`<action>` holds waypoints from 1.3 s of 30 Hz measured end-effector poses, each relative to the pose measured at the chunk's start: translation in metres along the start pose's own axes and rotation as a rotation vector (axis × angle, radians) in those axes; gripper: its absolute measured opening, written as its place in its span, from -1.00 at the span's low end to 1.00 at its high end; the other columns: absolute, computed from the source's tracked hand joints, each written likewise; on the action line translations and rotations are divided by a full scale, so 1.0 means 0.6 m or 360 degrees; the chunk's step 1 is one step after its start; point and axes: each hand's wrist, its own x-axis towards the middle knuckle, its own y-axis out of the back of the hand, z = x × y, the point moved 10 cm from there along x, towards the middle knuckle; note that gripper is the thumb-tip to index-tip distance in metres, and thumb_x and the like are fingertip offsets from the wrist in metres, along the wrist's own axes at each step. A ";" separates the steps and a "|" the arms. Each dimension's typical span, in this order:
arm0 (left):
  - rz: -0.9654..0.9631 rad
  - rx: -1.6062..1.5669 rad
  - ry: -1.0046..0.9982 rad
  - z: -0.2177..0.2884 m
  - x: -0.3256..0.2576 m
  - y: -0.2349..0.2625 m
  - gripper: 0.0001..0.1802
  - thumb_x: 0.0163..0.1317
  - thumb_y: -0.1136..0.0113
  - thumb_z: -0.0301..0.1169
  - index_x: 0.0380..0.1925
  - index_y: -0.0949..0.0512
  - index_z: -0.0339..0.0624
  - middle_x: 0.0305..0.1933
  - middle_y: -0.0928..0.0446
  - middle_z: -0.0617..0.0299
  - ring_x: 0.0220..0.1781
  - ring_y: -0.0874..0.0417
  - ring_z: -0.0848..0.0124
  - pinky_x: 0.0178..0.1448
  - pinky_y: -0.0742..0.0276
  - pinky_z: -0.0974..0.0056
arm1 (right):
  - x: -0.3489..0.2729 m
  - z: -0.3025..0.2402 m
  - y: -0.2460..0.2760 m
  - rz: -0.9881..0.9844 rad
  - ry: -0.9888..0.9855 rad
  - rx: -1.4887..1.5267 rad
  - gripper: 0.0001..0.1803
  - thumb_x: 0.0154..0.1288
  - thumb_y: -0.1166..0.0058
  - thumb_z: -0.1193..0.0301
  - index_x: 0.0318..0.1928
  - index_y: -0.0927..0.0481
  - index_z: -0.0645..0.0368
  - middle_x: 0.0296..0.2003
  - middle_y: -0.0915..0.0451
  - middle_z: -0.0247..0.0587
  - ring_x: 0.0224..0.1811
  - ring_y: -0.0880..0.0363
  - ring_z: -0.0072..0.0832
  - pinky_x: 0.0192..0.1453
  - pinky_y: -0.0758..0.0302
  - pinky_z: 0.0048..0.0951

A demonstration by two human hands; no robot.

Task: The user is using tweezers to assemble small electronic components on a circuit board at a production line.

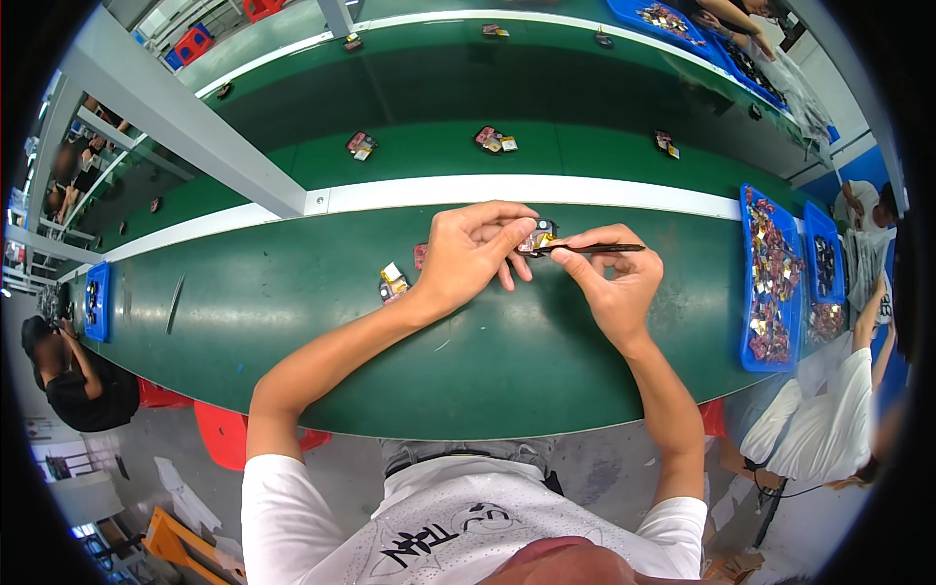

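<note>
Upper middle of the head view, left hand [463,255]: pinching a small black-edged part [541,235], partly covered.
Right hand [620,283]: gripping a slender dark tool [609,248], tip hard to make out.
Reddish piece [420,255]: left of centre, half hidden.

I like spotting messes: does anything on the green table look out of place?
A little: a thin strip and a tiny blue scrap lie loose on the left of the green table, all by themselves, like strays.

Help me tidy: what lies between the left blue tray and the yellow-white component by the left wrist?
A thin strip, on the green table, in the head view.
</note>
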 end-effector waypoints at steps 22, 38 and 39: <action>0.0078 0.0110 0.0009 0.003 0.002 0.003 -0.72 0.47 -0.20 -0.45 0.01 -0.63 -0.50 -0.31 -0.71 0.03 -0.47 -0.74 0.40 -0.52 -0.61 0.41 | -0.005 -0.053 -0.014 -0.0070 0.0544 -0.0300 -0.82 0.01 -0.49 0.62 -0.36 -0.75 0.16 -0.34 -0.81 -0.25 -0.78 -0.23 -0.73 -0.62 -0.20 -0.63; -0.0031 0.0140 0.0157 -0.002 0.013 -0.017 -0.74 0.34 -0.29 -0.57 -0.02 -0.58 -0.49 -0.29 -0.68 0.05 -0.48 -0.69 0.47 -0.47 -0.63 0.39 | -0.017 -0.076 -0.016 -0.0129 0.0808 -0.0501 -0.79 -0.02 -0.44 0.66 -0.40 -0.73 0.07 -0.37 -0.81 -0.39 -0.67 -0.50 -0.65 -0.59 -0.12 -0.55; -0.0049 0.0138 0.0199 -0.005 0.014 -0.018 -0.74 0.33 -0.30 -0.58 -0.03 -0.57 -0.49 -0.32 -0.68 0.06 -0.50 -0.68 0.47 -0.47 -0.62 0.39 | -0.017 -0.076 -0.016 -0.0136 0.0807 -0.0511 -0.78 -0.02 -0.44 0.66 -0.39 -0.73 0.06 -0.38 -0.81 -0.39 -0.65 -0.54 -0.65 -0.59 -0.12 -0.54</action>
